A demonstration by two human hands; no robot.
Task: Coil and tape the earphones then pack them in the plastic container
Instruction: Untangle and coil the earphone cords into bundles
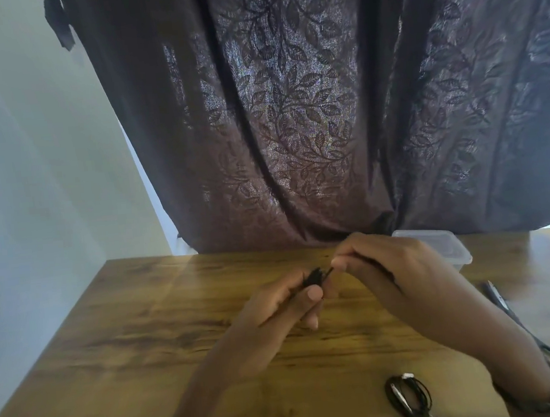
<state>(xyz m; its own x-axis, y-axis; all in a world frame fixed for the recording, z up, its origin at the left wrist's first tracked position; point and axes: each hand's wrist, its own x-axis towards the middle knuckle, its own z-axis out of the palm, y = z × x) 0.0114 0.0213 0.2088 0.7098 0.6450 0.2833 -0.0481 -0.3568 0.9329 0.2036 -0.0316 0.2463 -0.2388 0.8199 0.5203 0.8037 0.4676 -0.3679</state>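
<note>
My left hand (288, 303) is closed around a small black bundle of earphone cable (313, 276) above the middle of the wooden table (145, 336). Just to its right, my right hand (381, 262) pinches a short black end that sticks out of that bundle. A second set of black earphones (408, 393), coiled and bound with a pale strip of tape, lies on the table near the front edge, below my right forearm. The clear plastic container (450, 246) with its lid on stands at the back right, partly hidden behind my right hand.
A pair of scissors (527, 329) lies along the table's right side, handles toward me, partly under my right arm. A dark leaf-patterned curtain (308, 105) hangs right behind the table's far edge. A pale wall is at the left.
</note>
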